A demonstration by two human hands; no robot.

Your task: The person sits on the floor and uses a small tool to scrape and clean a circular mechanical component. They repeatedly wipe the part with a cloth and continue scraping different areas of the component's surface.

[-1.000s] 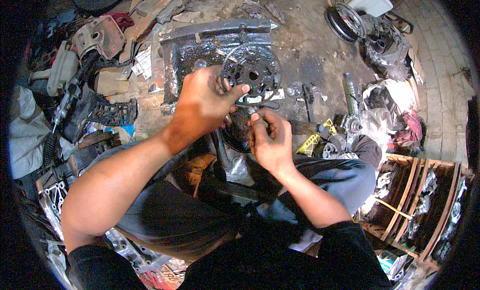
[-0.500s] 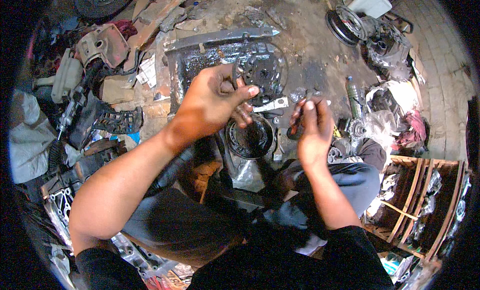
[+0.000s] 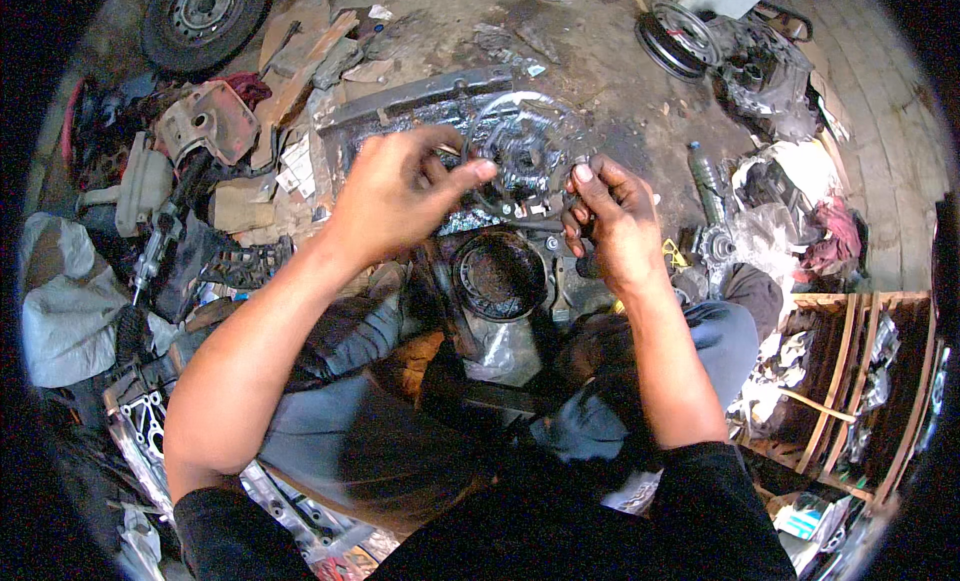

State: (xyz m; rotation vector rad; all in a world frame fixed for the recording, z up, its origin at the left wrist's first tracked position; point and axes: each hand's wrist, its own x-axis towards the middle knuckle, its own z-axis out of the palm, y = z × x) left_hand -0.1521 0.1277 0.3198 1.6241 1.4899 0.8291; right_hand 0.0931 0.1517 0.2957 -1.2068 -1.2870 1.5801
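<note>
Out in front of me, above an oily black tray (image 3: 400,116), both hands are raised with a thin round ring (image 3: 522,95) between them. The ring is blurred, and its exact kind I cannot make out. My left hand (image 3: 415,186), fingers curled and thumb pointing right, is at the ring's left side. On the opposite side my right hand (image 3: 615,216) pinches it between thumb and forefinger, with dark-stained fingertips. Below the hands, between my knees, stands a round metal drum (image 3: 460,281) with a dark, greasy inside. Dark round parts lie in the tray behind the ring.
A wheel with a tyre (image 3: 200,16) lies at the far left, near a rusty metal cover (image 3: 208,123). On the right are a plastic bottle (image 3: 705,181), a gearbox housing (image 3: 765,81) and a wooden crate (image 3: 825,381) of metal parts. A pale casting (image 3: 290,506) lies beside my left leg.
My right hand has risen and moved slightly left, to the ring's edge. My left hand has shifted a little left. The ring now shows more plainly between them. The whole view has tilted slightly.
</note>
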